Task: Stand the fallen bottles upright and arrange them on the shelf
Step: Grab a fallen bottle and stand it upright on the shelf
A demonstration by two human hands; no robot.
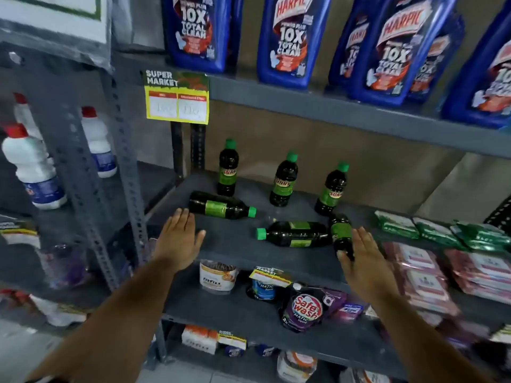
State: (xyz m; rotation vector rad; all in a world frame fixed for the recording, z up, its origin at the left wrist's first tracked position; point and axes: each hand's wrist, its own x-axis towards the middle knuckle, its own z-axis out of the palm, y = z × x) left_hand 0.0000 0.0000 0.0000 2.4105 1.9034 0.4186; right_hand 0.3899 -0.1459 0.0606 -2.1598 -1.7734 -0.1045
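Note:
Dark bottles with green caps and green labels are on a grey shelf [237, 244]. Three stand upright at the back: one on the left [227, 170], one in the middle [283, 181], one on the right [330, 190]. Three lie on their sides: one at the left [221, 207], one in the middle [294, 233], and one at the right [342, 236] pointing toward me. My left hand [179, 239] is open, fingers spread, just in front of the left fallen bottle. My right hand [362, 261] is open beside the right fallen bottle, thumb touching its near end.
Blue Harpic bottles [287, 42] fill the shelf above, with a yellow price tag [177, 99] on its edge. White bottles with red caps [30, 164] stand on the left rack. Green packets [437, 230] and pink packs [425, 275] lie to the right. Pouches [307, 310] sit below.

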